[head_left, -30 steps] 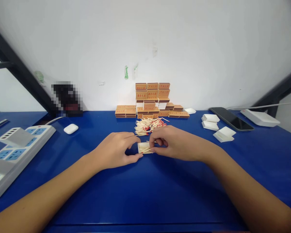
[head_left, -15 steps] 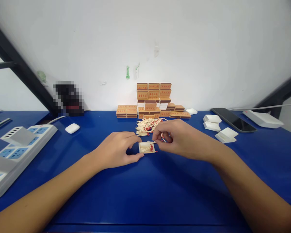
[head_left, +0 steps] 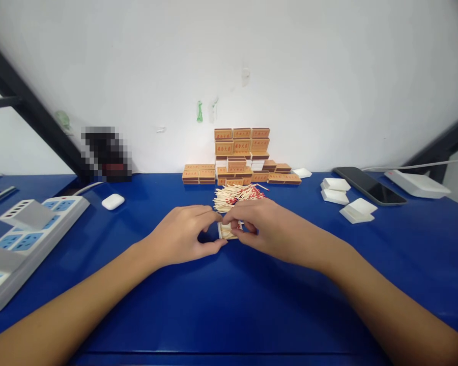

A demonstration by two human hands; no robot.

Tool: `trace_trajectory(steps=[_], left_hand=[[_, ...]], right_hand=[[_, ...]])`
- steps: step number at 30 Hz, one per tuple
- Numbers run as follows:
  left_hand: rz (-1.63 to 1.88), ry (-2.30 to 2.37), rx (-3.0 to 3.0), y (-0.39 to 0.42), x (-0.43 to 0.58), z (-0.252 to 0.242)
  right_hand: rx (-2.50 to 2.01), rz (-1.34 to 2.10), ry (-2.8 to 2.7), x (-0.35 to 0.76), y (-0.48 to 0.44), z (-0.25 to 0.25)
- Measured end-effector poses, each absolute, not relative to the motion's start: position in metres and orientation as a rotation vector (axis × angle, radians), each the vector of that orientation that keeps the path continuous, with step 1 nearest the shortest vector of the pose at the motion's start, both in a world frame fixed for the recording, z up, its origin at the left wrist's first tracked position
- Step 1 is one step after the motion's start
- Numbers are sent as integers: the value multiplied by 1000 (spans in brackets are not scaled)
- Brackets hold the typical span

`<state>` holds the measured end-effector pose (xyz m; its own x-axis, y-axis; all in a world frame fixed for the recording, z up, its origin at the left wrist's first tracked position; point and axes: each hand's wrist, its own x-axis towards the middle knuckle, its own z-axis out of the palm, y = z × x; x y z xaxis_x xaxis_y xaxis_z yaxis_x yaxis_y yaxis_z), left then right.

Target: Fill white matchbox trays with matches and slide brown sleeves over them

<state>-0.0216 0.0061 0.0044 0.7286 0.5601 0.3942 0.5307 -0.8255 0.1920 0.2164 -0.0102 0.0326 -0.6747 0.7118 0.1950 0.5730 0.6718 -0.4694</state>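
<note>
While left fingers [head_left: 212,248] clasp the tray [head_left: 220,232], right fingers [head_left: 239,213], seemingly parted, bend over it.

You are looking at cream matches [head_left: 226,197] with red heads [head_left: 258,193], an off-white tray [head_left: 220,231], orange matchboxes [head_left: 241,146] bearing red lettering and brown edges, and a blue tabletop [head_left: 229,305].

You get soft, fairly even light on pale wall [head_left: 309,76]; faint shadow below your right hand [head_left: 267,229] on glossy blue tabletop [head_left: 198,305]; edges stretched; pixelated patch [head_left: 107,155] at left.
</note>
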Motion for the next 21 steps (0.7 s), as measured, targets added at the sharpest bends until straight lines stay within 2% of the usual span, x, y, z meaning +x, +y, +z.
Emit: trace_trajectory(steps=[12, 21], left_hand=[[709, 860, 2871, 5, -22, 6], [491, 987, 2781, 8, -23, 3]], right_hand=[[-1129, 464, -2622, 219, 0, 24], [-1183, 501, -2583, 237, 2, 33]])
